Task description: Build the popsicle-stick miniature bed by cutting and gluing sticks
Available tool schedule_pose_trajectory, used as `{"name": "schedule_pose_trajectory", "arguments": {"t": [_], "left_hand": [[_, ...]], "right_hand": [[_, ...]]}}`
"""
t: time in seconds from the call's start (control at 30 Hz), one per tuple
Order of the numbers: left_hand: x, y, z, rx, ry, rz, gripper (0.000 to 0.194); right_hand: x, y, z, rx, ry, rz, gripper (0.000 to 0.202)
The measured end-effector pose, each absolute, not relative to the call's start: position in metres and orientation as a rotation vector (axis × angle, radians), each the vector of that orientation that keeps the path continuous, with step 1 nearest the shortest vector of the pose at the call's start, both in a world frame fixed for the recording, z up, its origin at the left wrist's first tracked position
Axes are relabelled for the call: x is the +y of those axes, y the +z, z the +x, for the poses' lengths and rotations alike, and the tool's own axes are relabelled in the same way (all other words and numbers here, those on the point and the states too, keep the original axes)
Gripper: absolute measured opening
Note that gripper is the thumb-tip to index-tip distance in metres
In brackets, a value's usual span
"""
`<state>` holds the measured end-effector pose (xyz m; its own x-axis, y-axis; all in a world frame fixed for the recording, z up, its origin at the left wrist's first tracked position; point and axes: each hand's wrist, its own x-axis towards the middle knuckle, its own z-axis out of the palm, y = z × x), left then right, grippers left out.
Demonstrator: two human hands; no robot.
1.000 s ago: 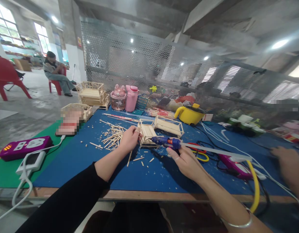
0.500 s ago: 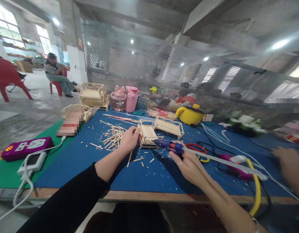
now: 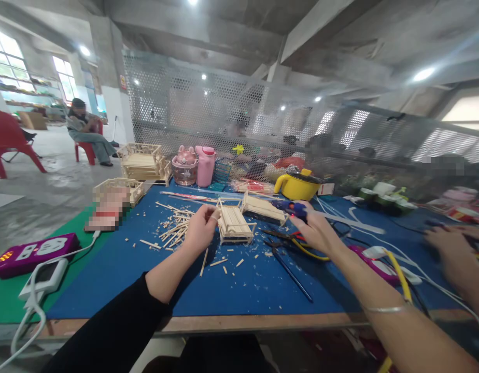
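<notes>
Boxy frame (image 3: 235,224) of thin pale wood is set on blue worktop (image 3: 146,290), its left side pinched by left hand (image 3: 200,228), probably for steadiness. Smooth blue glue gun (image 3: 297,209) is gripped by right hand (image 3: 319,233), likely kept clear of frame. Straight sticks (image 3: 176,228) are strewn nearby.

Perforated metal screen (image 3: 185,103), concrete ceiling (image 3: 231,26), grey floor (image 3: 60,194), red chair (image 3: 8,134), bright windows (image 3: 8,59), lit ceiling lamps (image 3: 423,74)

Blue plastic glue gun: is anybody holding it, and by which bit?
The right hand holds the glue gun near its back end; the handle is hidden.
</notes>
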<state>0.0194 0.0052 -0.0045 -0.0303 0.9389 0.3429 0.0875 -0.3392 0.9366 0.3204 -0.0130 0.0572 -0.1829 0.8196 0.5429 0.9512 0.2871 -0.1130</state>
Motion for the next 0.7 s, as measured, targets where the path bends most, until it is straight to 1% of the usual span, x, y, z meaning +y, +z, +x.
{"name": "schedule_pose_trajectory", "arguments": {"t": [0.07, 0.13, 0.3, 0.4, 0.5, 0.6, 0.7], "left_hand": [[0.004, -0.003, 0.018, 1.116, 1.491, 1.553, 0.023], [0.002, 0.000, 0.018, 1.110, 1.517, 1.600, 0.022], [-0.005, 0.004, 0.018, 1.113, 1.597, 1.768, 0.017], [-0.006, 0.002, 0.018, 1.114, 1.611, 1.851, 0.017], [-0.005, 0.000, 0.018, 1.097, 1.610, 1.901, 0.016], [-0.005, 0.000, 0.018, 1.101, 1.625, 1.939, 0.016], [-0.007, 0.001, 0.018, 1.078, 1.643, 2.017, 0.016]], "right_hand": [[0.009, 0.063, 0.328, -2.209, -0.448, -1.672, 0.045], [0.028, 0.067, 0.331, -2.324, -0.512, -1.680, 0.045], [0.059, 0.062, 0.324, -2.452, -0.481, -1.581, 0.044], [0.071, 0.053, 0.319, -2.416, -0.483, -1.590, 0.049], [0.080, 0.050, 0.318, -2.358, -0.460, -1.605, 0.048], [0.075, 0.061, 0.312, -2.281, -0.443, -1.577, 0.050], [0.045, 0.078, 0.286, -2.115, -0.501, -1.495, 0.049]]}}
